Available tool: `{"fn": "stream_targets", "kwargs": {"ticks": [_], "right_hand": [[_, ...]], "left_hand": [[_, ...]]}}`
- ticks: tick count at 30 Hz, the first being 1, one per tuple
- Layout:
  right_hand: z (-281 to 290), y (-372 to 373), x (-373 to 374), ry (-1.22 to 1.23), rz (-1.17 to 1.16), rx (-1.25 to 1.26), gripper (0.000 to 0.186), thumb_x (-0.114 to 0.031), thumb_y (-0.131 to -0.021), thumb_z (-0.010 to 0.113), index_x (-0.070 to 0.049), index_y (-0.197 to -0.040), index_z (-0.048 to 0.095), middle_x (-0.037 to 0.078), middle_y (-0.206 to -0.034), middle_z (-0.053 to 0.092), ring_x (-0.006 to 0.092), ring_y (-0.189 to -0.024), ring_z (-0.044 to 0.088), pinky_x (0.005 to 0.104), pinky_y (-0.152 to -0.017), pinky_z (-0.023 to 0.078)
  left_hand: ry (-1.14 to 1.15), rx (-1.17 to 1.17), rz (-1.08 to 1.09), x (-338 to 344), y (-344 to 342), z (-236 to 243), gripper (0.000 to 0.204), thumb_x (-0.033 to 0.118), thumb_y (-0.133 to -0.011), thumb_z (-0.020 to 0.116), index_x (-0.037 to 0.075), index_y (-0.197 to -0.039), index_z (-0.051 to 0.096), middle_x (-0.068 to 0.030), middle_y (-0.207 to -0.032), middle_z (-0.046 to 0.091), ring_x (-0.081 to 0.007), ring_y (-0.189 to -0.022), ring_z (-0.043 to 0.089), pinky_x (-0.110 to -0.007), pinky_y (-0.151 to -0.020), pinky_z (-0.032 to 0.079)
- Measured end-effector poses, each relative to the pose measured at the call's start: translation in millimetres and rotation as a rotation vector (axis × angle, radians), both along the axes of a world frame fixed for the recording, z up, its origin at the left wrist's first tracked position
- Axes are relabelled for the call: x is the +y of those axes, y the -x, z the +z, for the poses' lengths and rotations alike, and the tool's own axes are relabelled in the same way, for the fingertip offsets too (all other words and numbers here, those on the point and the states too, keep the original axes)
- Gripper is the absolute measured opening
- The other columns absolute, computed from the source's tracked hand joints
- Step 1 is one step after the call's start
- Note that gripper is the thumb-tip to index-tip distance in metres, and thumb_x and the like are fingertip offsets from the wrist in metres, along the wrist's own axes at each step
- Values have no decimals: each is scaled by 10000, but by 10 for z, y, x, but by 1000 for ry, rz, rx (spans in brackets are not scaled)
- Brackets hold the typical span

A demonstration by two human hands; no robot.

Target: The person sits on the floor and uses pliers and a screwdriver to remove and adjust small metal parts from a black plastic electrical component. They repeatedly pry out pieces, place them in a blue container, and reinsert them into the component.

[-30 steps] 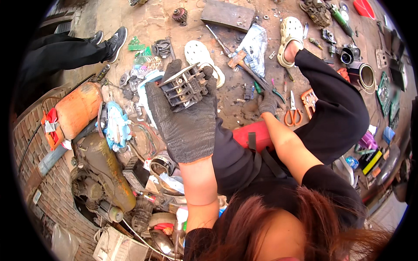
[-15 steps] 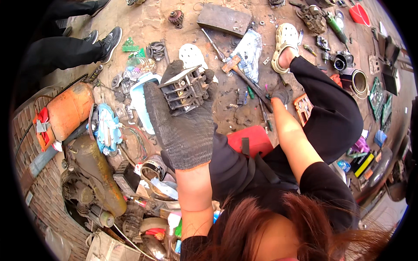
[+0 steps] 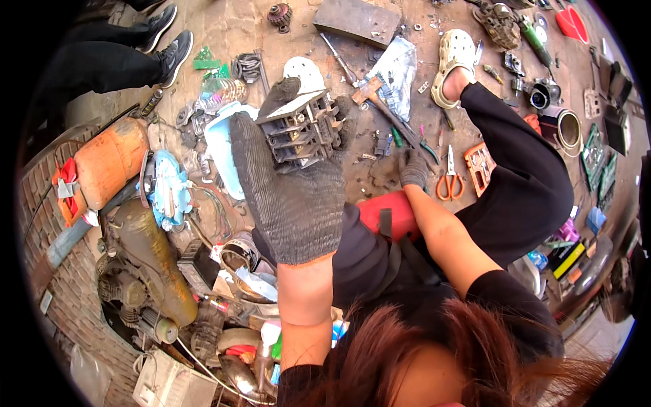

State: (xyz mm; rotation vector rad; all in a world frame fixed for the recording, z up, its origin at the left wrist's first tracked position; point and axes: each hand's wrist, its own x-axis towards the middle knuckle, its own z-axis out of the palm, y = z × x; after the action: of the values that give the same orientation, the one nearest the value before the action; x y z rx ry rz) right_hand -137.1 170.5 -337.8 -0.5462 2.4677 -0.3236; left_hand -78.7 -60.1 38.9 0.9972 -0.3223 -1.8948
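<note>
My left hand (image 3: 290, 197), in a dark knitted glove, grips a dirty electrical contactor (image 3: 302, 132) from below and raises it in front of me. Metal terminals show in its open black slots, and a pale plate covers its upper side. My right hand (image 3: 412, 169), gloved too, is down at the ground among hand tools, its fingers curled and partly hidden. Beside it lie the handle of a hammer (image 3: 369, 90), green-handled pliers (image 3: 428, 149) and orange-handled scissors (image 3: 450, 184). A green-handled screwdriver (image 3: 397, 137) rests just beyond it.
A red seat (image 3: 386, 216) is under me. A metal block (image 3: 357, 22), a long screwdriver (image 3: 338, 57) and a plastic bag (image 3: 397, 74) lie ahead. On the left are a blue basin (image 3: 220, 146), an orange tank (image 3: 112, 163) and another person's shoes (image 3: 178, 57). An orange tool case (image 3: 479, 166) sits right.
My right hand has moved left and nearer to me, uncovering the scissors and pliers. My left hand still holds the contactor, now slightly turned. The whole view has shifted a little.
</note>
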Motion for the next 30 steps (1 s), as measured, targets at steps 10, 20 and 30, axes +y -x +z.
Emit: {"fn": "stream_targets", "kwargs": {"ticks": [10, 20, 30], "right_hand": [[42, -56, -685, -301, -217, 124, 332, -343, -759, 707, -91, -967, 653, 140, -1022, 642, 316, -980, 607, 441, -829, 493], [254, 58, -398, -14, -361, -347, 522, -381, -697, 767, -24, -1060, 649, 139, -853, 683, 255, -757, 643, 377, -708, 509], [3187, 200, -443, 881, -81, -955, 442, -132, -871, 593, 27, -1267, 476, 27, -825, 579, 70, -673, 503, 210, -606, 430]], "left_hand": [[3, -32, -28, -16, 17, 35, 517, 439, -945, 480, -31, -1139, 572, -194, -1024, 631, -346, -939, 608, -473, -839, 506], [61, 109, -91, -141, 119, -32, 506, 445, -945, 470, -24, -1099, 583, -180, -967, 625, -343, -906, 594, -479, -843, 495], [-124, 397, -41, -163, -105, -292, 469, 502, -915, 500, 45, -968, 595, -116, -891, 621, -293, -840, 598, -469, -758, 532]]}}
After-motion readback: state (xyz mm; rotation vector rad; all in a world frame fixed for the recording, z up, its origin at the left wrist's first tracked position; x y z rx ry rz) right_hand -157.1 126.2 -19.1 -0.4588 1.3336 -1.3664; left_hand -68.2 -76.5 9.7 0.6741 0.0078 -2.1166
